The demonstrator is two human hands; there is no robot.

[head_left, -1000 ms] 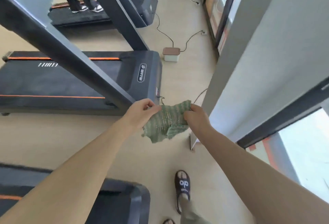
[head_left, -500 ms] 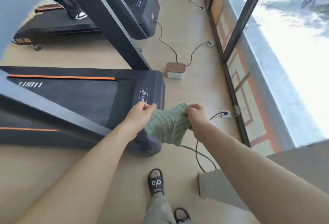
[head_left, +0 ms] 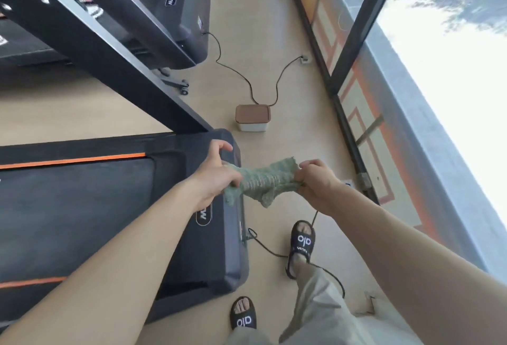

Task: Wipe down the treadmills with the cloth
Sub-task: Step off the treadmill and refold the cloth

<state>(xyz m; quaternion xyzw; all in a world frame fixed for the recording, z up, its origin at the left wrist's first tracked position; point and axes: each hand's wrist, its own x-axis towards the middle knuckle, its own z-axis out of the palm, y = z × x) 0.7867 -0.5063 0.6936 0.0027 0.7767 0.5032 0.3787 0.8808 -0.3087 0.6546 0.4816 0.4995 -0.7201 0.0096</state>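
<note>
Black rubber belt and dark grey plastic make up the near treadmill (head_left: 115, 207), which fills the lower left of the view, with an orange stripe along each side of the belt and an oval logo plate on its motor cover. A slanted dark upright (head_left: 90, 40) crosses the upper left, and behind it the motor cover of a second treadmill (head_left: 189, 21) is seen, with a black cable (head_left: 233, 70) running from it across the beige floor (head_left: 274, 43). The left hand (head_left: 216, 174) is held above the near treadmill's front edge; its grip is closed on the left end of the green cloth (head_left: 263, 180), with the index finger and thumb left curled loosely above it. The cloth is stretched and bunched between both hands, in the air just past the treadmill's front edge, touching no machine, with ragged corners hanging below. A small white box with a brown lid (head_left: 252, 117) is set on the floor beyond the cloth, with two cables ending at it. The right hand (head_left: 318, 183) is seen with its grip closed round the cloth's right end, fingers curled tightly. Below the hands, two feet in black slide sandals (head_left: 301, 243) and light trouser legs are visible, and another black cord lies on the floor beside the forward foot. Along the right, a dark window frame (head_left: 354, 43) and bright glass are seen.
</note>
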